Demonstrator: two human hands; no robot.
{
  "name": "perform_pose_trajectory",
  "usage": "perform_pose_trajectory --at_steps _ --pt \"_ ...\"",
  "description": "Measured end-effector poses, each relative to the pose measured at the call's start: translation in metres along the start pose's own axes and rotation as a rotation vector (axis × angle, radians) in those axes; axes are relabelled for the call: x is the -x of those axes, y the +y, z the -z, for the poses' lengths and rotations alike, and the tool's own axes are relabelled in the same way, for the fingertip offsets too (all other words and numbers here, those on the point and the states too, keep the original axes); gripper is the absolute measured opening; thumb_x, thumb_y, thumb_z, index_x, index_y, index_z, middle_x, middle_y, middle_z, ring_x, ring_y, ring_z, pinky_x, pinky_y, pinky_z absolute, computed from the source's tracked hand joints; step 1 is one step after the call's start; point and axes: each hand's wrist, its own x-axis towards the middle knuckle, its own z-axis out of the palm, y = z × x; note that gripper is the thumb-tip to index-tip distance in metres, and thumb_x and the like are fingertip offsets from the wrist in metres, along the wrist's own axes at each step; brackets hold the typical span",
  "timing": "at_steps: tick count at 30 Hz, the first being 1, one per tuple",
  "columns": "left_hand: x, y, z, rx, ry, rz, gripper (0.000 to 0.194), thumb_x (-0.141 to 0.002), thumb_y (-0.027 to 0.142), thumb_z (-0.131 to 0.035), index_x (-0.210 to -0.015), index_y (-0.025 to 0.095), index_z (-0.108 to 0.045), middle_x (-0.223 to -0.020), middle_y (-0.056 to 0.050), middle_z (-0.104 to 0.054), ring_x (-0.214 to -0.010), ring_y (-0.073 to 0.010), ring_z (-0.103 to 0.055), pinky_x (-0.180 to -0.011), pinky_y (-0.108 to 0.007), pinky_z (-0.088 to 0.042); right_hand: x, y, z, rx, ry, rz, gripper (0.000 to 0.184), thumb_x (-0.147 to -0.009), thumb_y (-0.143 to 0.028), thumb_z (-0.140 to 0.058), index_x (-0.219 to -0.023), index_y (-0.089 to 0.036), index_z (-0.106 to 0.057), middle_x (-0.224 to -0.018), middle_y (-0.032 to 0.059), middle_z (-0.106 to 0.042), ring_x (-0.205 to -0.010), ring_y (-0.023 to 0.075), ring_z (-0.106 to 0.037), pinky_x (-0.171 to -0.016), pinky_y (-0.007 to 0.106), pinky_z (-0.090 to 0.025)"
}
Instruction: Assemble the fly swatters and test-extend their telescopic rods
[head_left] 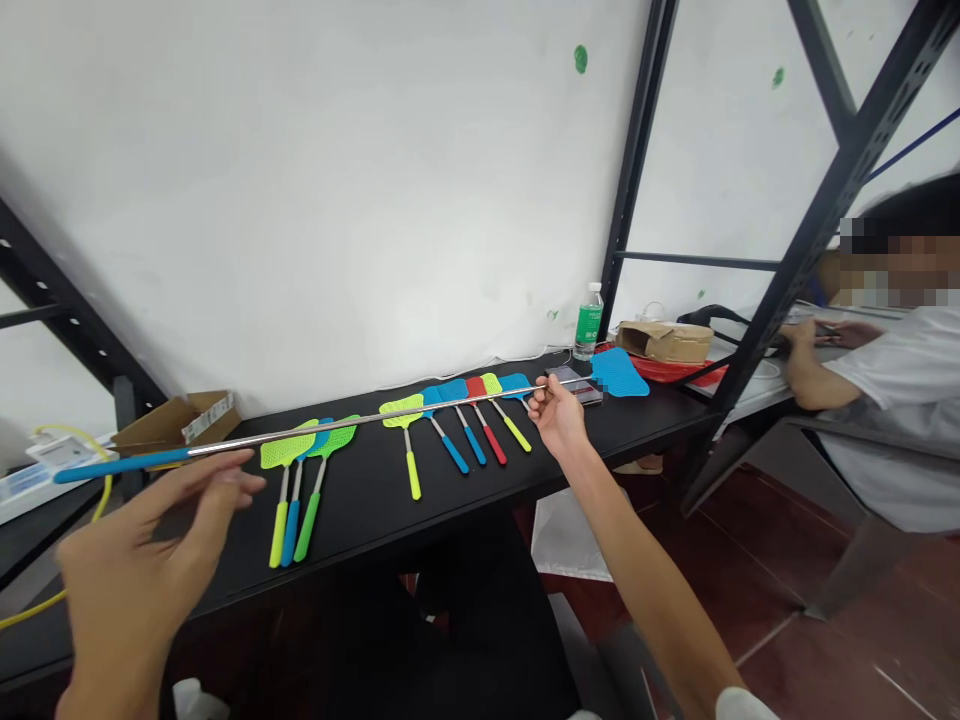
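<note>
A blue fly swatter (619,372) with a long, drawn-out metal rod is held level across the view, its blue handle at the left. My right hand (559,415) pinches the rod near the blue head. Beneath the handle end, my left hand (161,540) has its fingers stretched out and apart, close to the rod; whether they touch it I cannot tell. Short fly swatters lie on the black table: a yellow one (286,455), a blue one (292,515) and a green one (324,470) at left, another yellow one (409,430) and several more, including a red one (487,430), further right.
An open cardboard box (172,425) stands at the table's left. A water bottle (589,322), a flat dark box (574,383) and a brown carton (664,342) on red plastic are at right. Black shelf posts (637,130) frame the table (367,510). A person (892,370) sits at right.
</note>
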Motion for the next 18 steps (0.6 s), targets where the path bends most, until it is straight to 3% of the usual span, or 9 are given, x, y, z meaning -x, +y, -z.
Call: perform_pose_trajectory --at_steps 4,7,10,13,18 --pt "0.000 -0.022 -0.018 0.186 -0.250 0.270 0.036 -0.080 0.050 -0.065 -0.100 0.022 -0.073 -0.077 -0.002 -0.073 -0.063 -0.0173 -0.065 -0.066 -0.030 -0.054 0.002 -0.003 -0.002 -0.003 -0.006 0.022 0.026 -0.085 -0.044 -0.066 -0.077 -0.020 -0.058 -0.056 -0.0045 -0.046 -0.049 0.0101 -0.046 -0.044 0.023 -0.036" --pt "-0.004 -0.047 -0.031 0.433 -0.251 0.528 0.038 -0.077 0.052 -0.068 -0.088 0.015 -0.072 -0.071 -0.006 -0.071 -0.062 -0.0181 -0.064 -0.061 -0.029 -0.054 0.005 -0.004 -0.005 -0.020 -0.008 0.024 0.028 -0.086 -0.045 -0.065 -0.075 -0.020 -0.056 -0.055 -0.0052 -0.043 -0.048 0.0094 -0.046 -0.044 0.022 -0.035" --pt "-0.008 -0.058 -0.037 0.618 -0.280 0.741 0.045 -0.077 0.057 -0.066 -0.087 0.014 -0.068 -0.065 -0.006 -0.069 -0.059 -0.0183 -0.062 -0.055 -0.028 -0.053 0.007 -0.004 -0.010 -0.012 -0.010 0.018 0.030 -0.087 -0.046 -0.063 -0.074 -0.020 -0.055 -0.055 -0.0055 -0.042 -0.047 0.0091 -0.045 -0.044 0.022 -0.034" --pt "-0.010 -0.060 -0.037 0.673 -0.235 0.840 0.041 -0.079 0.057 -0.063 -0.079 0.016 -0.061 -0.060 -0.003 -0.065 -0.055 -0.0165 -0.060 -0.054 -0.026 -0.052 0.009 -0.004 -0.014 -0.028 -0.013 0.016 0.031 -0.088 -0.047 -0.061 -0.074 -0.020 -0.055 -0.054 -0.0055 -0.040 -0.046 0.0091 -0.043 -0.043 0.022 -0.033" --pt "-0.011 -0.055 -0.035 0.712 -0.226 0.874 0.039 -0.085 0.055 -0.056 -0.071 0.018 -0.053 -0.059 0.000 -0.058 -0.055 -0.0150 -0.055 -0.053 -0.027 -0.049 0.013 -0.004 -0.018 -0.084 -0.044 0.021 0.028 -0.089 -0.045 -0.061 -0.075 -0.020 -0.057 -0.055 -0.0051 -0.041 -0.048 0.0096 -0.043 -0.043 0.021 -0.034"
